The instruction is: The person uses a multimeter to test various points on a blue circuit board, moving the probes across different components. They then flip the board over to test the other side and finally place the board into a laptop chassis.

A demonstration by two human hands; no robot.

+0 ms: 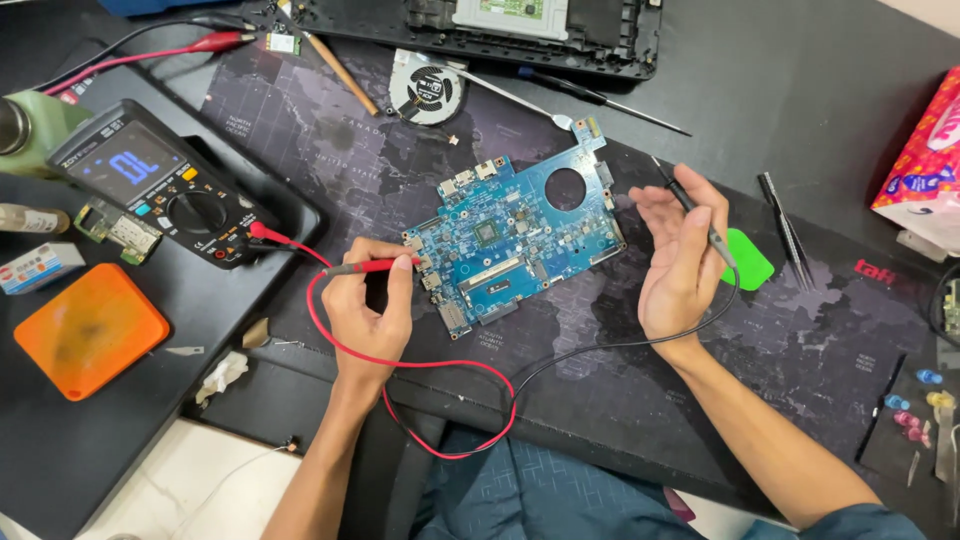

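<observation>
1. Nearest me, the red lead (400,362) and black lead (600,347) loop off the desk edge over my lap.
2. My left hand (372,305) pinches the red probe (368,267), its long axis level, tip at the blue circuit board (520,240)'s left edge.
3. My right hand (680,260) is half open, the black probe (700,215) resting loosely across the fingers, just right of the board, tip off it.
4. Farther left, the multimeter (165,185); beyond the board, a fan (427,92).
</observation>
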